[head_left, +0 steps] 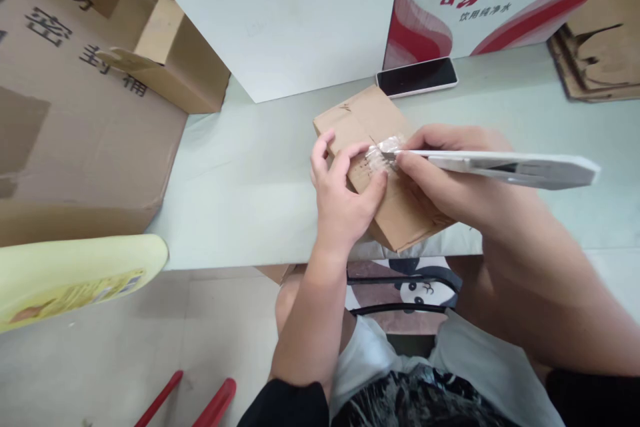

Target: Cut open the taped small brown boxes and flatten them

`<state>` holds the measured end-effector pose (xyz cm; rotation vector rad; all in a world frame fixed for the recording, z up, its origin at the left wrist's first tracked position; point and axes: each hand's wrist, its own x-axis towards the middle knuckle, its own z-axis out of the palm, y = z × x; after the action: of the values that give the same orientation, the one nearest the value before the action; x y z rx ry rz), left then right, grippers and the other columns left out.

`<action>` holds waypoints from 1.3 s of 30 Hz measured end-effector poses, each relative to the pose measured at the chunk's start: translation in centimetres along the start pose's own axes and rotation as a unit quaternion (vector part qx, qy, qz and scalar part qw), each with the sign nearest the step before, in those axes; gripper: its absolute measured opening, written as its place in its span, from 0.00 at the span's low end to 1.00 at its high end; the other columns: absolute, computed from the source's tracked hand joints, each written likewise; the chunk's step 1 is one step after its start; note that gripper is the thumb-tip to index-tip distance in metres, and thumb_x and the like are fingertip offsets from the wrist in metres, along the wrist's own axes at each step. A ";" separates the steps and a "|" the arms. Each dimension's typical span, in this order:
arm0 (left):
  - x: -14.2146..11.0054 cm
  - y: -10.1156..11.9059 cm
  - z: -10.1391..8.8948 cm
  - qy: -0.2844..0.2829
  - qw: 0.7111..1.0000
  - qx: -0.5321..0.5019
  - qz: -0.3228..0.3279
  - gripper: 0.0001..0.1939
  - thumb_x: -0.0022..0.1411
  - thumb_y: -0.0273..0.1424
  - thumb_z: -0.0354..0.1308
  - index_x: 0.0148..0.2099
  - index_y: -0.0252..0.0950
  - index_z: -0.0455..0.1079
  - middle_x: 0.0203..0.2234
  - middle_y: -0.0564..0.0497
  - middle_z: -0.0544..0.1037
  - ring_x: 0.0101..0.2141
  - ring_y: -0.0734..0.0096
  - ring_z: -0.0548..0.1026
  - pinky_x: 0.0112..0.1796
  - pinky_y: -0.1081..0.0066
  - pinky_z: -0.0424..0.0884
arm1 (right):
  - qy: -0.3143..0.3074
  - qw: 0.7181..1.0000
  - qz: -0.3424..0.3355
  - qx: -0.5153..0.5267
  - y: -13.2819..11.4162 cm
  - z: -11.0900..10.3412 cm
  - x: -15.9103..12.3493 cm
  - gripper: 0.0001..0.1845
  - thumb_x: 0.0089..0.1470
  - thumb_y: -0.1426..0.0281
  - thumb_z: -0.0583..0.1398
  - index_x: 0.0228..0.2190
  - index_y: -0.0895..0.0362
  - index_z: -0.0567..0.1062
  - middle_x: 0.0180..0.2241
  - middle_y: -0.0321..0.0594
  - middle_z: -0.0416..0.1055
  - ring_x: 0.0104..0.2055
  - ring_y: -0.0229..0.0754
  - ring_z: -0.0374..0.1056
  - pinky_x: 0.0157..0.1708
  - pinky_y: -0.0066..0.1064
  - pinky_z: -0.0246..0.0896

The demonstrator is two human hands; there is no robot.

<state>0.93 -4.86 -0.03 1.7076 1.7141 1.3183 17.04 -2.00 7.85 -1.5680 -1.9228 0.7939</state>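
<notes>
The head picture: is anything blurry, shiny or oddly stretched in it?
In the head view, the right hand is softly smeared along its upper edge, probably from motion, while the left hand looks crisper; in the head view, the clear tape catches bright glints; also in the head view, the yellow container looks stretched, perhaps by a wide lens.

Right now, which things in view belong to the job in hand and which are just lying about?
In use:
small cardboard box, touched by the left hand
clear tape on the box
white-handled knife, in the right hand

Apparently lying about:
phone
purified-water carton
large white box
pale yellow container
</notes>
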 end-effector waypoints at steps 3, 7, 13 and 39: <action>0.0 -0.1 -0.1 -0.003 1.000 -0.002 0.000 0.18 0.64 0.43 0.68 0.54 0.44 0.75 0.68 0.43 0.59 0.72 0.48 0.58 0.69 0.51 0.61 | -0.009 0.999 0.029 -0.014 -0.3 0.0 0.0 0.10 0.55 0.64 0.61 0.23 0.53 0.74 0.21 0.36 0.73 0.24 0.39 0.64 0.27 0.34 0.53; 0.2 -0.5 -0.5 -0.025 1.000 -0.018 -0.005 0.20 0.64 0.46 0.68 0.54 0.45 0.75 0.69 0.42 0.58 0.72 0.47 0.58 0.68 0.50 0.63 | -0.021 0.999 0.033 -0.038 -0.5 0.0 0.0 0.09 0.53 0.66 0.60 0.22 0.53 0.72 0.21 0.36 0.71 0.23 0.39 0.62 0.28 0.34 0.52; 0.5 -1.1 -1.4 -0.047 0.999 -0.025 0.008 0.23 0.65 0.53 0.64 0.54 0.45 0.76 0.68 0.42 0.58 0.72 0.44 0.57 0.68 0.46 0.62 | -0.004 0.999 0.022 -0.045 -0.3 -0.2 -0.7 0.10 0.51 0.66 0.59 0.21 0.53 0.69 0.19 0.36 0.67 0.23 0.39 0.60 0.28 0.34 0.52; 1.9 -3.0 -3.3 -0.059 0.997 -0.043 -0.007 0.28 0.64 0.60 0.59 0.54 0.45 0.75 0.70 0.42 0.57 0.72 0.42 0.57 0.63 0.48 0.69 | 0.367 0.840 -0.157 0.369 3.7 0.5 0.7 0.09 0.32 0.74 0.55 0.23 0.53 0.65 0.27 0.35 0.62 0.31 0.38 0.65 0.37 0.36 0.61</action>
<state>-3.78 -3.74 -0.21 1.6858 1.5773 1.2404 19.06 -0.79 4.82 -0.8453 -1.0584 0.5583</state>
